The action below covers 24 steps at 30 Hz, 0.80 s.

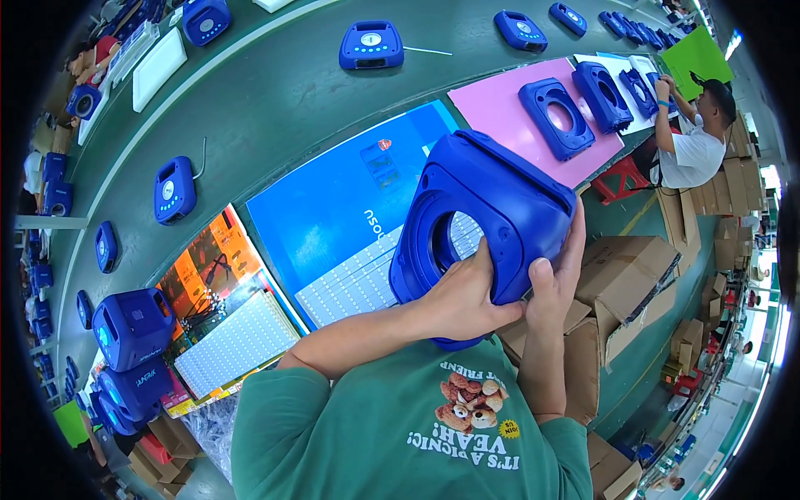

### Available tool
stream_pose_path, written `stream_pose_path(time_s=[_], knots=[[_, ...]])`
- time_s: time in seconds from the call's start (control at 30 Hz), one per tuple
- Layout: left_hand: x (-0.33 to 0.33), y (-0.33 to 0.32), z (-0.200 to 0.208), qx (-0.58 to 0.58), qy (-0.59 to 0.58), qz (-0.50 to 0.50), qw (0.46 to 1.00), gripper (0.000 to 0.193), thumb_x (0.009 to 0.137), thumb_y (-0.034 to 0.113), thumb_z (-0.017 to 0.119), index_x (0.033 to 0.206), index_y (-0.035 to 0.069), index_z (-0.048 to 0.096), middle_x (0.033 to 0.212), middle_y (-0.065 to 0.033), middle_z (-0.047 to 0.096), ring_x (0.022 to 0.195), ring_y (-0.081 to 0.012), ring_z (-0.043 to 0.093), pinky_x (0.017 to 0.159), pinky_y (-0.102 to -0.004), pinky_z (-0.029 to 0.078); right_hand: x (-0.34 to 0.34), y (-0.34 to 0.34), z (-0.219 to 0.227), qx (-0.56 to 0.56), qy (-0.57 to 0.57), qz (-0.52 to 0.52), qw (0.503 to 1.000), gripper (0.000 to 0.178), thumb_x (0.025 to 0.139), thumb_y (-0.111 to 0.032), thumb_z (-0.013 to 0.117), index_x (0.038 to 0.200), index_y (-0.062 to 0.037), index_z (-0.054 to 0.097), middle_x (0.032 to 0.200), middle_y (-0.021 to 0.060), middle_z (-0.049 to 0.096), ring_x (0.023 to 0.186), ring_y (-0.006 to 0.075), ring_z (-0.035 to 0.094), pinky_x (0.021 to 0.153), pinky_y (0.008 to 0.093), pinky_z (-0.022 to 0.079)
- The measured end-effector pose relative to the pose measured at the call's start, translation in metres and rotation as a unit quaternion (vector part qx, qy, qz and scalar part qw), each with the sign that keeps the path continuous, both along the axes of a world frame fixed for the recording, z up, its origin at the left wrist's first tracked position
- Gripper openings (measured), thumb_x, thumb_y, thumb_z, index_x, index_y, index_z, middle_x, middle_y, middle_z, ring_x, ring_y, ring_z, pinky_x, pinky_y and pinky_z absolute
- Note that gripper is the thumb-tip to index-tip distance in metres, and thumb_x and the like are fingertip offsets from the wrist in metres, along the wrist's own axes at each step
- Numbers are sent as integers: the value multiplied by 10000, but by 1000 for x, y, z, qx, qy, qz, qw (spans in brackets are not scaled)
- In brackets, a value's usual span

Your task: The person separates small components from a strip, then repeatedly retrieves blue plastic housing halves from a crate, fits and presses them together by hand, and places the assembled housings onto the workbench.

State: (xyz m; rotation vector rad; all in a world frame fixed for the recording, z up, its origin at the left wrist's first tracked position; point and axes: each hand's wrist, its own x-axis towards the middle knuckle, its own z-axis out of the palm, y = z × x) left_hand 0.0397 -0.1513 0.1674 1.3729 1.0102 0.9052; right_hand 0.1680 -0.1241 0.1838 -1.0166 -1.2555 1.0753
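Both hands hold a blue plastic speaker housing up in front of my chest, tilted, with its big round opening facing left. The fingers of my left hand reach into the edge of that opening and grip its lower rim. My right hand clasps the housing's right side, thumb up against the near face. Beneath it, sheets of white round dots lie on a blue board. To the right, another open blue housing rests on a pink board.
Assembled blue speakers sit spaced along the green conveyor. More finished units stack at the left, beside dotted sheets. Cardboard boxes stand at my right. A seated co-worker handles a part farther along.
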Motion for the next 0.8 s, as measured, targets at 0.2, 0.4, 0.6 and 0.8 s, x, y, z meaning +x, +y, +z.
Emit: stream_pose_path(time_s=[0.2, 0.4, 0.6, 0.8], knots=[[-41, 17, -16, -111, -255, -232, 932, 866, 662, 252, 777, 1332, -42, 314, 1180, -155, 537, 1064, -247, 553, 898, -361, 443, 11, 9, 6, 47, -16, 29, 998, 1031, 708, -526, 704, 1406, 54, 216, 1353, 180, 355, 1236, 270, 403, 1019, 373, 333], [-38, 15, -24, -216, -294, -158, 917, 875, 633, 215, 812, 1340, 1, 344, 1191, -102, 520, 1086, -199, 516, 923, -340, 427, 2, 10, 10, 150, -232, -29, 961, 848, 810, -484, 594, 1369, 80, 299, 1343, 246, 404, 1261, 326, 392, 1038, 409, 306], [-57, 6, -48, -183, -540, -309, 762, 802, 640, 172, 762, 1312, -17, 367, 982, -216, 586, 873, -324, 592, 809, -453, 433, 19, 32, 27, 172, -276, 30, 945, 870, 890, -633, 307, 1383, 82, 267, 1415, 259, 320, 1326, 374, 299, 1092, 422, 199], [-47, 16, -63, -184, -623, -310, 694, 722, 586, 200, 704, 1215, -61, 461, 840, -245, 581, 742, -363, 603, 696, -460, 459, -1, 42, 34, 308, -442, 17, 842, 917, 834, -699, 337, 1415, 7, 265, 1460, 204, 274, 1363, 377, 233, 1091, 485, 172]])
